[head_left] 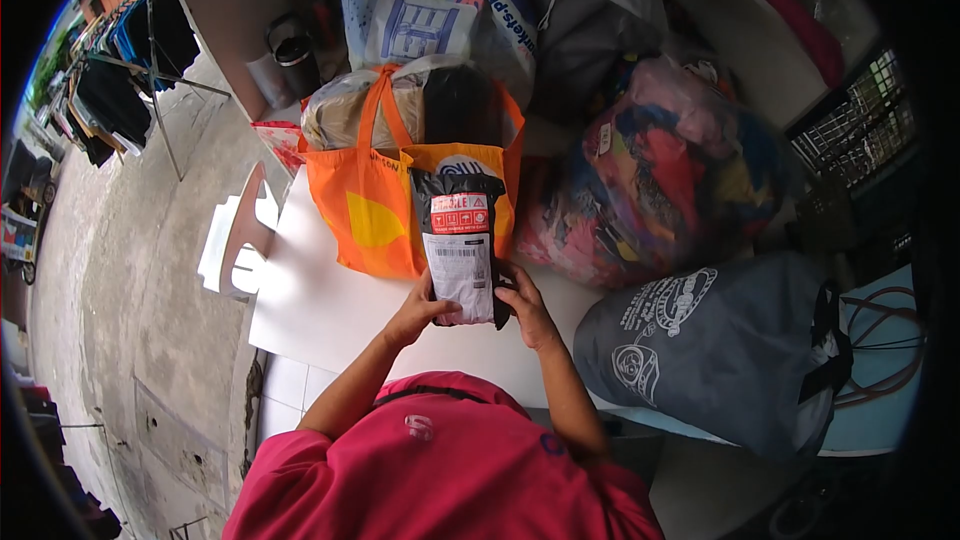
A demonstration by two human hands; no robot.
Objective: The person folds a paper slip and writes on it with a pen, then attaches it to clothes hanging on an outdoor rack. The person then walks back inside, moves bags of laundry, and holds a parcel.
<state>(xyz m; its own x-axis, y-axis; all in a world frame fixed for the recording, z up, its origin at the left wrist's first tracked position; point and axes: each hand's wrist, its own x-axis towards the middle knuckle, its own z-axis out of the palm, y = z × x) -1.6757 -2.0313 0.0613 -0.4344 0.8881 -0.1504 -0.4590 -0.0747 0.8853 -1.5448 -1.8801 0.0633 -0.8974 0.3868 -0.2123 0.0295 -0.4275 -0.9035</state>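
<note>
Between my two hands is a parcel [461, 265] in black plastic wrap, with a white shipping label and a red fragile sticker facing up. My left hand [423, 311] grips its lower left side, the thumb lying over the label. On the lower right edge my right hand [523, 304] is closed round the black wrap. Both hands are above the white table [320, 305]. Just beyond the parcel stands an orange and yellow tote bag [355, 215], filled with plastic-wrapped packages. The parcel's far end overlaps the bag's front in view, and I cannot tell whether they touch.
Right of the tote is a large clear plastic bag [660, 170] of colourful cloth. A dark grey printed bag [710, 350] lies at the right. Behind stand a white-blue bag [410, 20] and a dark tumbler [296, 62]. Clothes hang on a rack [150, 70] outside, left.
</note>
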